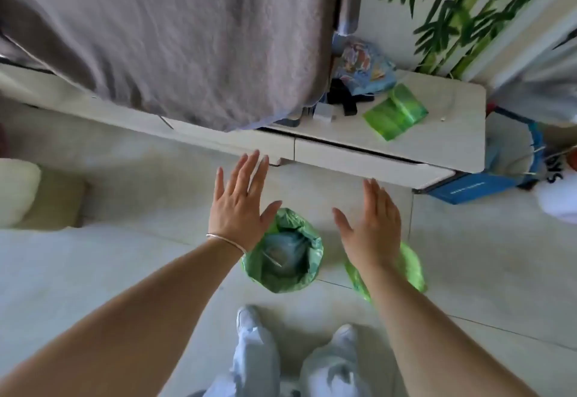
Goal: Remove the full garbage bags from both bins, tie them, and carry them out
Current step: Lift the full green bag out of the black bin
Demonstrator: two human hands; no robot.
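Head cam, looking pretty much straight down at a pale tiled floor (109,271). Both arms are stretched out in front with the palms facing down. The left hand (239,206) has its fingers spread wide and flat, holding nothing, with a thin silver bangle (225,240) on the wrist. The right hand (371,225) is the same deal — flat, fingers loosely apart, empty.

Under the hands are the two bins. The first small round bin lined with a green plastic garbage bag (282,251) stands upright on the floor just beside the left wrist, mouth pointing straight up at the camera, so its long axis runs vertical. You can see bluish-grey crumpled rubbish down inside it, and the bag rim is folded out over the edge. The second green-bagged bin (413,268) sits to its right, mostly hidden behind the right forearm; only a bright green edge shows, so I can't tell how it's oriented.

Further up there's a light wooden bedside cabinet (452,134) with a folded pack of green bags (395,112) lying flat on top, next to a patterned blue cloth (362,62). A grey-brown blanket (171,40) hangs over the bed to the left. At the bottom — pale blue trouser legs and white shoes (248,317).
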